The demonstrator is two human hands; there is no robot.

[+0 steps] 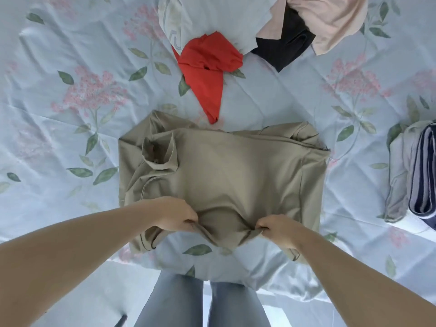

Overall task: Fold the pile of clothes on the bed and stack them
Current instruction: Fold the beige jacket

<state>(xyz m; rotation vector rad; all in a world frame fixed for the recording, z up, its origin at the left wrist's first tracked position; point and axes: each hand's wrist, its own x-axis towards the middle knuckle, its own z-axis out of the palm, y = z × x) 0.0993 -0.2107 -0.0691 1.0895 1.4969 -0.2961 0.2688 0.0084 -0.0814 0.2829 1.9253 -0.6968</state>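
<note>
Bedding (59, 138) in pale blue, printed with pink flowers and green leaves, lay under everything we saw. The khaki top (236, 175) was spread on it in front of the person, its collar standing up toward its left side. Beyond the khaki top sat the loose pile: a white garment (212, 17), a pink garment (335, 22) to its right, and a black garment (285, 46) tucked between and partly under them. Below the khaki top's near edge we saw two legs in grey-blue jeans (169, 303). Well to the right of the khaki top lay a folded stack (415, 175), pale cloth under navy-and-white stripes. A crumpled red garment (207, 67) reached from the pile almost to the khaki top's far edge. At the khaki top's near edge, the left hand (177, 215) and the right hand (276, 228) each pinched a bunch of the fabric, fingers curled round it, with the cloth sagging between them.
</note>
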